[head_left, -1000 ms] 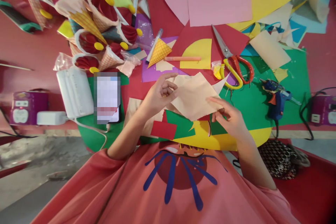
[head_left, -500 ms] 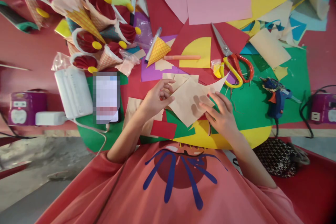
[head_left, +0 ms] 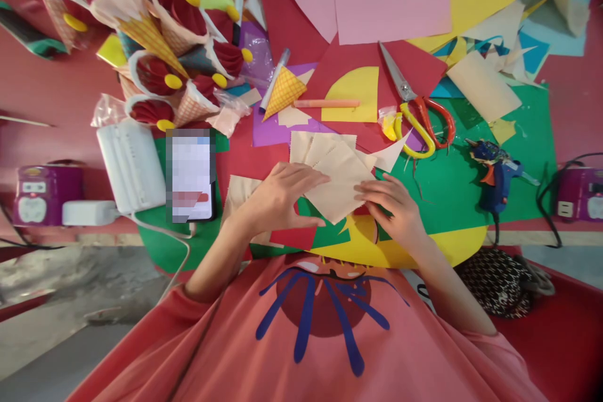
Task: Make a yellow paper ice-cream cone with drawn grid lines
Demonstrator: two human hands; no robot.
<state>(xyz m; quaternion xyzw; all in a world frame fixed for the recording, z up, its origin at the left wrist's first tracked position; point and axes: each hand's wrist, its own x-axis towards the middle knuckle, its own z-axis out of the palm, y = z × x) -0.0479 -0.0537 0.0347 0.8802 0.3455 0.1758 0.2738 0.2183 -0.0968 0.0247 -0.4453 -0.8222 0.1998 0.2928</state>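
A beige fabric-like square (head_left: 336,185) with zigzag edges lies turned like a diamond in front of me, over other beige pieces (head_left: 301,144). My left hand (head_left: 282,198) is open, its fingers stretched toward the left edge of the square and the thumb held apart. On the other side, my right hand (head_left: 389,201) has its fingertips closed at the square's right edge. Under my left forearm lies another zigzag-edged beige piece (head_left: 238,191), beside a red paper rectangle (head_left: 301,237). A pointed white scrap (head_left: 396,154) sticks out beyond the square.
Large scissors (head_left: 414,110) lie beyond my right hand, with a blue glue gun (head_left: 494,185) farther right. A phone (head_left: 191,179) and white power bank (head_left: 132,166) are at left. Wrapped cones (head_left: 160,44) crowd the back left; a yellow cone (head_left: 284,91) and orange pen (head_left: 327,103) lie ahead.
My left hand has turned palm-down and stretched its fingers over the left side. My right fingers have drawn in to the right edge, and the beige square looks flatter.
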